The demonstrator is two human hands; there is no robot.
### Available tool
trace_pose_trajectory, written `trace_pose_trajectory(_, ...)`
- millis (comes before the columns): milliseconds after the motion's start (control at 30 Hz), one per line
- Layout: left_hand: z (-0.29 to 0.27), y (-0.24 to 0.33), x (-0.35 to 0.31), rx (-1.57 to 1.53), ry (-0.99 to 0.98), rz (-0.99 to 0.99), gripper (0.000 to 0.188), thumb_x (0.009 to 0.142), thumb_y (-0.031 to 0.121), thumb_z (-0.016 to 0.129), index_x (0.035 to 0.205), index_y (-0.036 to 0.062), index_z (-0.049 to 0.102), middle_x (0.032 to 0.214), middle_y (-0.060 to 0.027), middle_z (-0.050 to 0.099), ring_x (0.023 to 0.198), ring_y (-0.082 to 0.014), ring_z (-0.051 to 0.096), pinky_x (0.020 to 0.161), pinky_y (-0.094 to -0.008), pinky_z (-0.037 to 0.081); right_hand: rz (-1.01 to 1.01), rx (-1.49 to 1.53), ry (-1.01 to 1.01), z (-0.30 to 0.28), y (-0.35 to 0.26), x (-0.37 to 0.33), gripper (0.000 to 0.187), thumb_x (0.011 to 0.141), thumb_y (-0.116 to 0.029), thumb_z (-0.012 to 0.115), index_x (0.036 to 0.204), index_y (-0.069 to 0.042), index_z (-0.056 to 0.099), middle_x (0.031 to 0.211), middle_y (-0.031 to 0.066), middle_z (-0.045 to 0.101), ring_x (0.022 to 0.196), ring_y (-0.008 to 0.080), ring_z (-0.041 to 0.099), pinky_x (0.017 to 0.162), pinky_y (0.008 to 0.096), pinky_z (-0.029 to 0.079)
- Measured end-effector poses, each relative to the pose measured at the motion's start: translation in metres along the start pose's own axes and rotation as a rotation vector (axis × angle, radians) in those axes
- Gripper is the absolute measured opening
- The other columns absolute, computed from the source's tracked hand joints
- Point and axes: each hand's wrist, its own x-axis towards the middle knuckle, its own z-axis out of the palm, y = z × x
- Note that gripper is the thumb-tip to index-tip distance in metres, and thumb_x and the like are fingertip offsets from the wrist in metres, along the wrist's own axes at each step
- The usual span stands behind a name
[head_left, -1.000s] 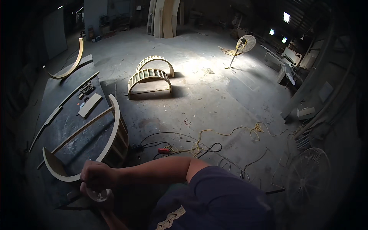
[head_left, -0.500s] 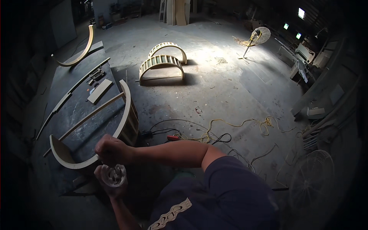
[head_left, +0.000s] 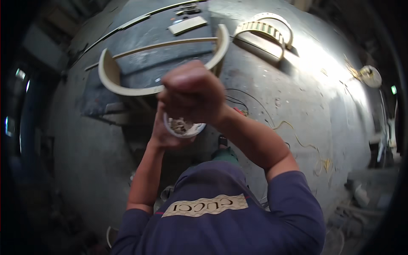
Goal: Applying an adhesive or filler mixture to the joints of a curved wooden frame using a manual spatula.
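The person is standing over a dusty concrete floor [head_left: 323,110], both hands raised close together in front of the chest. The left hand [head_left: 163,134] is cupping a small white round container [head_left: 183,126] from below, fingers wrapped under its rim, so it is gripping that container. Small pale bits are lying inside it; what they are I cannot tell. The right hand [head_left: 193,92] is hanging directly above the container, curled into a loose fist with its knuckles up, covering most of the opening. Whether it is pinching anything between the fingers is hidden from here.

Just beyond the hands, a curved pale wooden piece [head_left: 127,87] is lying on a dark workbench [head_left: 140,38], its arc sweeping from beyond the left hand round past the right. Farther off on that bench, long thin wooden strips [head_left: 165,44] and a flat rectangular offcut [head_left: 187,24] are resting. Off beyond the right hand, a slatted arched frame [head_left: 265,30] is sitting on the floor, and tangled cables [head_left: 293,127] are trailing near the right forearm.
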Motion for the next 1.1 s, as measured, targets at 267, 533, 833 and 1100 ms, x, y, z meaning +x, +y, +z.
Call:
trace_pose_trajectory(267, 0.016, 0.016, -0.011, 0.29, 0.069, 0.262, 0.098, 0.056, 0.018, 0.096, 0.135, 0.0087, 0.04, 0.107, -0.0091, 0.063, 0.1, -0.0208, 0.066, 0.092, -0.0349, 0.054, 0.605, 0.327, 0.139, -0.013, -0.021, 0.0, 0.047, 0.099, -0.027, 0.044, 0.056, -0.012, 0.031, 0.048, 0.0013, 0.027, 0.04, 0.0163, 0.026, 0.041, 0.0357, 0.023)
trace_pose_trajectory(533, 0.005, 0.008, -0.016, 0.157, 0.108, 0.322, 0.1, 0.055, 0.017, 0.096, 0.136, 0.0085, 0.039, 0.117, -0.0115, 0.058, 0.105, -0.0226, 0.065, 0.092, -0.0366, 0.054, 0.628, 0.477, -0.02, -0.038, -0.026, -0.01, 0.044, 0.098, -0.028, 0.042, 0.058, -0.013, 0.031, 0.047, -0.0006, 0.027, 0.038, 0.0153, 0.024, 0.041, 0.0349, 0.024)
trace_pose_trajectory(833, -0.003, 0.024, -0.023, 0.047, 0.138, 0.201, 0.099, 0.053, 0.016, 0.095, 0.135, 0.0062, 0.042, 0.121, -0.0059, 0.057, 0.11, -0.0186, 0.06, 0.097, -0.0339, 0.05, 0.568, 0.484, -0.164, -0.026, -0.033, -0.005, 0.047, 0.097, -0.026, 0.04, 0.055, -0.012, 0.026, 0.043, 0.0021, 0.029, 0.035, 0.0156, 0.025, 0.039, 0.0339, 0.024)
trace_pose_trajectory(1100, -0.013, 0.031, -0.029, -0.061, -0.077, 0.144, 0.1, 0.056, 0.012, 0.094, 0.139, 0.0075, 0.038, 0.123, -0.0071, 0.057, 0.116, -0.016, 0.058, 0.1, -0.0345, 0.049, 0.558, 0.52, -0.381, 0.01, -0.033, 0.003, 0.05, 0.09, -0.021, 0.054, 0.05, -0.007, 0.027, 0.044, 0.0042, 0.029, 0.034, 0.0192, 0.028, 0.038, 0.0357, 0.02)
